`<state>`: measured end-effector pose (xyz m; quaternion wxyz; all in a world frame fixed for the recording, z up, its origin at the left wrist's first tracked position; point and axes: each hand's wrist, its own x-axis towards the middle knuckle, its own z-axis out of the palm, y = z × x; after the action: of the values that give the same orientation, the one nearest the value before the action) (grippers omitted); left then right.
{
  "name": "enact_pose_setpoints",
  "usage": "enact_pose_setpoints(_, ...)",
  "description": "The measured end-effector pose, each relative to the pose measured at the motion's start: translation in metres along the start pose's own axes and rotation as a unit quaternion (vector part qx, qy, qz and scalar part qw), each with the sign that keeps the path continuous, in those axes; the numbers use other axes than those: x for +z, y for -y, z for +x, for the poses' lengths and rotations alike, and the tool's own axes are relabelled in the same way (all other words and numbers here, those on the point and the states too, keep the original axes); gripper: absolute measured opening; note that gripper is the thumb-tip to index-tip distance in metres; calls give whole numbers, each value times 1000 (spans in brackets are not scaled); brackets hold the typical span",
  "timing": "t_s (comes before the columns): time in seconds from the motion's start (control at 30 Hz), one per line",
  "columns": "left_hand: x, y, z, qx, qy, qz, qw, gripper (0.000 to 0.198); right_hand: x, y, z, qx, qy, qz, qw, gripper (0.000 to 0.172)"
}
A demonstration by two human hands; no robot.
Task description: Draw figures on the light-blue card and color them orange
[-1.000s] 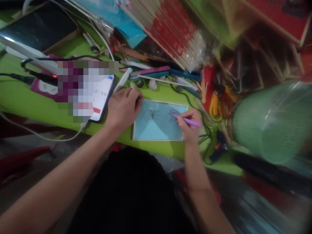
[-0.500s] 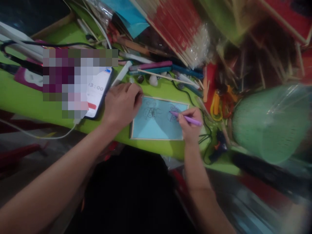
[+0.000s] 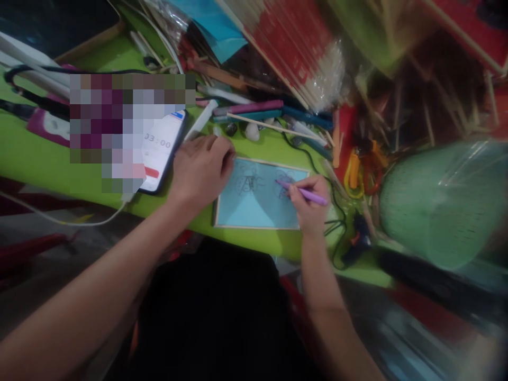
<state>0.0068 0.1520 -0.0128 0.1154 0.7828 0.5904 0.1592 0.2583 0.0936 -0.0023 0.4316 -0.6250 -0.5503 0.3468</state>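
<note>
My right hand (image 3: pixel 313 203) grips a purple pen (image 3: pixel 311 197), its tip on the right-hand drawing of a light-blue sheet with a thin wooden frame (image 3: pixel 257 211). Two dark line drawings that look like insects are on the sheet, one left of centre and one at the right, partly behind my fingers. My left hand (image 3: pixel 204 164) rests by the frame's upper left corner with its fingers curled inward. Whatever may be inside those fingers is hidden. Just left of that hand lies a phone (image 3: pixel 161 151) showing 03:00, partly blurred out.
Pens and markers (image 3: pixel 250 108) lie behind the frame with a thin stick across them. Yellow-handled scissors (image 3: pixel 354 177), a black cable (image 3: pixel 307 153) and a green basket (image 3: pixel 440 206) are to the right. Packs of sticks (image 3: pixel 286 47) crowd the back of the green table (image 3: pixel 254 241).
The whole view has shifted very slightly. My right hand keeps the pen on the right drawing with barely any movement, and my left hand stays by the frame's corner.
</note>
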Motion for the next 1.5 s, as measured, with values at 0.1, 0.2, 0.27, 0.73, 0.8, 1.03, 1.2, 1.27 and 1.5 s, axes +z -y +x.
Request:
enact_pose_setpoints(0.1,0,-1,0,-8,11,-7,1000,19,0,2,1,-2,6,-2,1000,15)
enact_pose_setpoints(0.2,-1,-2,1,-18,22,-16,999,20,0,3,1,1,6,-10,1000,16)
enact_pose_setpoints(0.27,-1,-2,1,-16,24,-11,1000,21,0,3,1,6,7,-14,1000,17)
enact_pose_setpoints(0.73,-3,-3,2,-25,35,-3,999,21,0,6,-1,37,54,-2,998,18)
enact_pose_setpoints(0.8,-3,-3,1,-27,37,-4,999,22,0,5,-1,33,42,4,999,18)
enact_pose_setpoints(1.03,-1,-1,0,-14,21,-6,1000,23,-2,2,-2,18,-1,24,1000,17)
enact_pose_setpoints(1.2,0,-1,-1,0,3,1,1000,21,-2,3,-3,32,10,7,999,16)
enact_pose_setpoints(1.27,-1,-2,0,-4,10,-1,1000,22,-2,3,-3,30,11,3,999,16)
enact_pose_setpoints(1.5,-4,-3,1,-29,36,-17,999,21,-2,1,-3,25,18,5,1000,17)
